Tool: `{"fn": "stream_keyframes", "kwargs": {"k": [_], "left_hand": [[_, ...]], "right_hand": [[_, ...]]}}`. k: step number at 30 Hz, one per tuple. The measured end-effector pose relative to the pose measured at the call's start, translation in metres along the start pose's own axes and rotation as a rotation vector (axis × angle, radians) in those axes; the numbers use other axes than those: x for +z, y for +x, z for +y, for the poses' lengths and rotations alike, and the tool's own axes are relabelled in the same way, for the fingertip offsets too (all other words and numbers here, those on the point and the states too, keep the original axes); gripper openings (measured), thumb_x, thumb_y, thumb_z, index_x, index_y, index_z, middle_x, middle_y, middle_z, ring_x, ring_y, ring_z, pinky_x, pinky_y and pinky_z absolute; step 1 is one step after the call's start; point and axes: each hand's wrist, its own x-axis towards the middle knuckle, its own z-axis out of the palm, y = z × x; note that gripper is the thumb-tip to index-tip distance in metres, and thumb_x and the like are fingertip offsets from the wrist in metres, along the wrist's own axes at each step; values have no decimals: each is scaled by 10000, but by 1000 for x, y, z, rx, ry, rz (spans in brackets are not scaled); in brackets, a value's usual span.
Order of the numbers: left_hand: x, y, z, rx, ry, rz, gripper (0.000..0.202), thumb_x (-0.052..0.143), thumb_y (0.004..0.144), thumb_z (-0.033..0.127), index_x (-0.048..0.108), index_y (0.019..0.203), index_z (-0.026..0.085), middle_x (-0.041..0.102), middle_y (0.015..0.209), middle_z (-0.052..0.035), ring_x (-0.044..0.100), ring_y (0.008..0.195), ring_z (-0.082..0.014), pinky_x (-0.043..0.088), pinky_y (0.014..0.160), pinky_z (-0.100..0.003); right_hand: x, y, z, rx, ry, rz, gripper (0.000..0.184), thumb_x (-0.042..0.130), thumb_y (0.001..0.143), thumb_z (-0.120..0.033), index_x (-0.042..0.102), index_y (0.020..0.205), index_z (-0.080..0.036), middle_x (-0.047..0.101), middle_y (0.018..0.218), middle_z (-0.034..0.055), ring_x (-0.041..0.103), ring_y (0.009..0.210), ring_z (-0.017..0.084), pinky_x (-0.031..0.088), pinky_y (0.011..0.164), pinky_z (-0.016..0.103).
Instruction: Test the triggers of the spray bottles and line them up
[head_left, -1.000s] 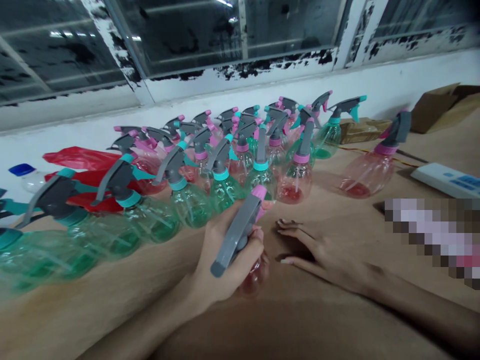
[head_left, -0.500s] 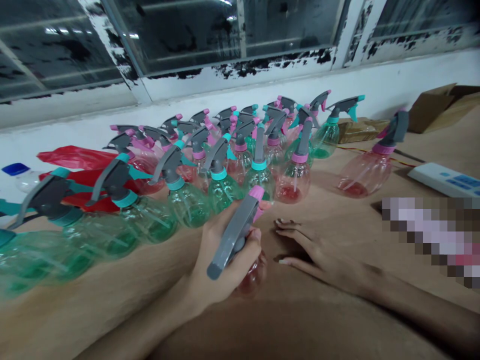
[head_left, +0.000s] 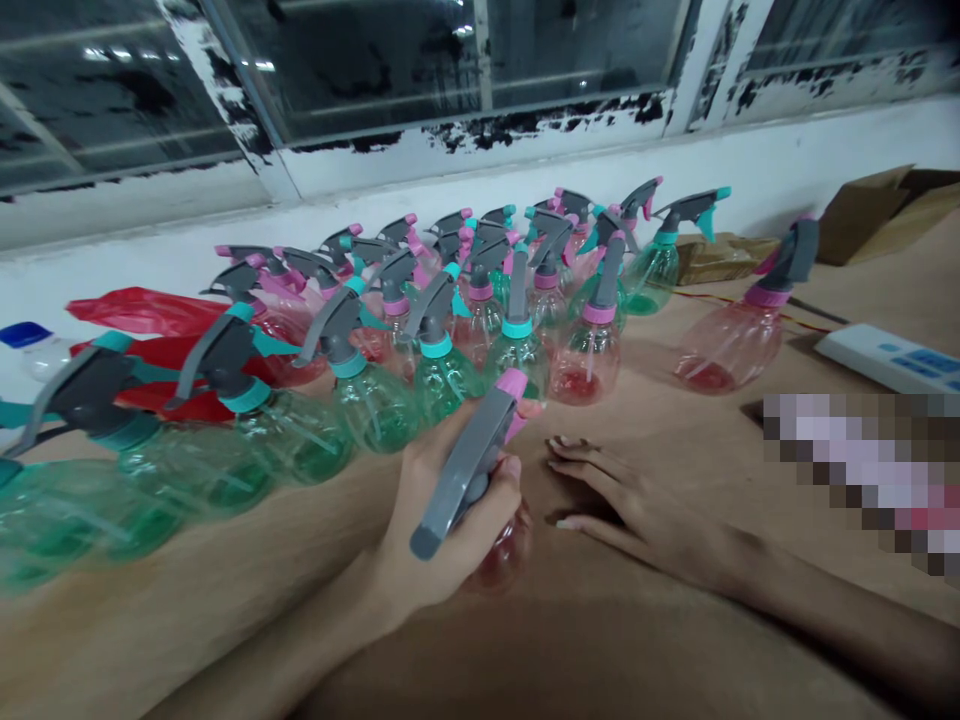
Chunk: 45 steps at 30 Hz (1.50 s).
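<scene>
My left hand (head_left: 442, 520) is wrapped round the neck of a pink spray bottle (head_left: 502, 555) with a grey trigger head (head_left: 465, 465), which stands on the brown table (head_left: 600, 650). My right hand (head_left: 637, 505) lies flat on the table just right of that bottle, fingers stretched out and holding nothing. Behind both hands stands a crowd of several green and pink spray bottles (head_left: 442, 370) with grey heads.
One pink spray bottle (head_left: 735, 335) stands apart at the right. A white power strip (head_left: 892, 360) lies by it, with cardboard boxes (head_left: 877, 210) behind. Red plastic bags (head_left: 150, 315) and a blue-capped bottle (head_left: 34, 345) lie at the left, under the window wall (head_left: 450, 190).
None of the bottles or hands has visibly moved; only the view has drifted slightly.
</scene>
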Motion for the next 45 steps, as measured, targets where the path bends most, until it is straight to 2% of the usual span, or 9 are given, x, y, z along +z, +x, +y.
{"fn": "stream_keyframes", "kwargs": {"k": [5, 16, 32, 41, 43, 45], "left_hand": [[1, -1, -1, 22, 15, 11, 109, 477, 786, 156, 539, 789, 246, 548, 597, 46, 499, 477, -131, 442, 519, -279], [0, 0, 0, 27, 50, 19, 113, 473, 774, 164, 545, 784, 251, 551, 594, 47, 509, 493, -131, 454, 523, -275], [-2, -1, 1, 8, 72, 5, 123, 479, 777, 165, 553, 772, 263, 580, 631, 43, 536, 526, -140, 472, 551, -277], [-3, 1, 3, 53, 63, 18, 191, 492, 758, 129, 588, 867, 252, 558, 621, 50, 520, 492, -120, 472, 525, -255], [-4, 2, 4, 52, 39, -30, 204, 485, 748, 136, 610, 866, 246, 595, 665, 32, 560, 537, -129, 489, 553, -264], [-5, 1, 5, 11, 36, -23, 176, 489, 735, 170, 625, 814, 250, 649, 726, 10, 609, 603, -150, 515, 598, -280]], "right_hand": [[1, -1, -2, -19, -78, -5, 540, 493, 898, -446, 440, 1344, -147, 491, 1391, 119, 433, 1292, 233, 388, 1064, 442], [3, -2, 0, 12, -162, 29, 580, 489, 885, -490, 453, 1340, -132, 459, 1412, 143, 394, 1318, 257, 381, 1061, 465], [5, -4, 1, 7, -103, 56, 579, 522, 877, -458, 426, 1362, -156, 472, 1404, 134, 384, 1323, 256, 375, 1062, 470], [7, -5, 8, 0, -77, 39, 605, 540, 864, -466, 395, 1385, -196, 468, 1410, 114, 384, 1322, 268, 376, 1056, 497], [8, -5, 9, -7, -70, 44, 604, 543, 863, -463, 392, 1387, -204, 471, 1407, 114, 393, 1316, 273, 384, 1047, 504], [7, -5, 9, -8, -57, 53, 596, 546, 862, -458, 396, 1386, -215, 473, 1405, 112, 402, 1310, 277, 392, 1039, 508]]}}
